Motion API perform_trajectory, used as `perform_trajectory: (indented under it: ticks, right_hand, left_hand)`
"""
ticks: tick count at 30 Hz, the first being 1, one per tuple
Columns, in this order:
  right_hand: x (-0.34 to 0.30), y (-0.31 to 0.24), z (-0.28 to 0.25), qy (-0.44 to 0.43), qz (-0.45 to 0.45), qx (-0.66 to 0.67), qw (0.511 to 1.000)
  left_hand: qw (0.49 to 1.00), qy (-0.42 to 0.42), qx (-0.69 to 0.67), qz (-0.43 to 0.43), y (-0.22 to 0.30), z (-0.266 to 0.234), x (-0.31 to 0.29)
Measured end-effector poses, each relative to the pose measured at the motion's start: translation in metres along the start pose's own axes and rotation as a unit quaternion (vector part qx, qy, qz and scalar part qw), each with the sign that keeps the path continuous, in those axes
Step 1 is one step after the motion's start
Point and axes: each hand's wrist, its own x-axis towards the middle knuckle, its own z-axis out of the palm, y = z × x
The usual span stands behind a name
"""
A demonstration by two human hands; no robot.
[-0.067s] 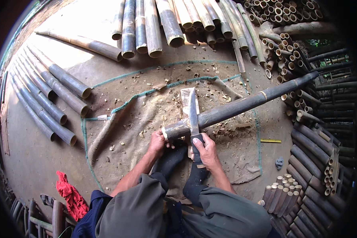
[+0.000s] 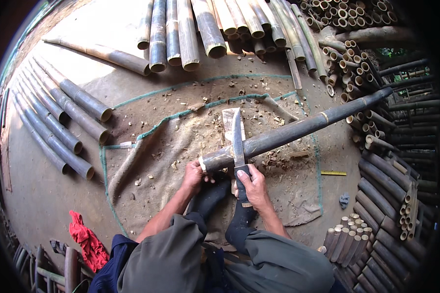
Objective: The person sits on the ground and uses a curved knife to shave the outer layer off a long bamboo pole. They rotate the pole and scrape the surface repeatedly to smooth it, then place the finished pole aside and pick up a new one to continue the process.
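Note:
A long dark bamboo pole [image 2: 288, 135] slants from my left hand up to the far right. My left hand [image 2: 194, 177] is closed around its near, pale-cut end. In my right hand [image 2: 252, 183] is the dark handle of a large knife [image 2: 237, 134], its blade pointing away from me. The blade crosses the pole a little right of the cut end; I cannot tell whether it bites into the surface. Beneath the pole lies a pale wooden block [image 2: 228, 117], partly covered by pole and blade. My dark-covered feet are close below both hands.
A brown cloth with teal edging [image 2: 156, 195] spreads underneath, strewn with wood chips. Bamboo poles [image 2: 181, 39] lie beyond it, more poles [image 2: 63, 117] at left. Cut bamboo pieces [image 2: 349, 239] are stacked at right, near a yellow ruler [image 2: 334, 173]. A red cloth [image 2: 87, 241] lies lower left.

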Motion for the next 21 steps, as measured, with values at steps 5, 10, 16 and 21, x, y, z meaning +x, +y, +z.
perform_trajectory:
  ticks: [5, 10, 16, 21]
  right_hand:
    - [0.001, -0.014, -0.021, 0.089, -0.023, 0.155, 0.984]
    - [-0.001, -0.002, 0.002, -0.004, 0.030, 0.024, 0.999]
    - [-0.002, -0.015, 0.012, -0.037, 0.011, 0.060, 0.997]
    - [0.006, -0.014, 0.001, 0.088, -0.033, 0.078, 0.993]
  left_hand:
    - [1.000, 0.013, 0.003, 0.005, 0.003, -0.004, -0.003]
    - [0.999, 0.025, -0.028, 0.008, 0.003, 0.003, -0.002]
    - [1.000, 0.023, -0.005, 0.010, 0.006, 0.005, -0.005]
    - [1.000, 0.024, -0.019, 0.005, 0.003, 0.000, -0.001]
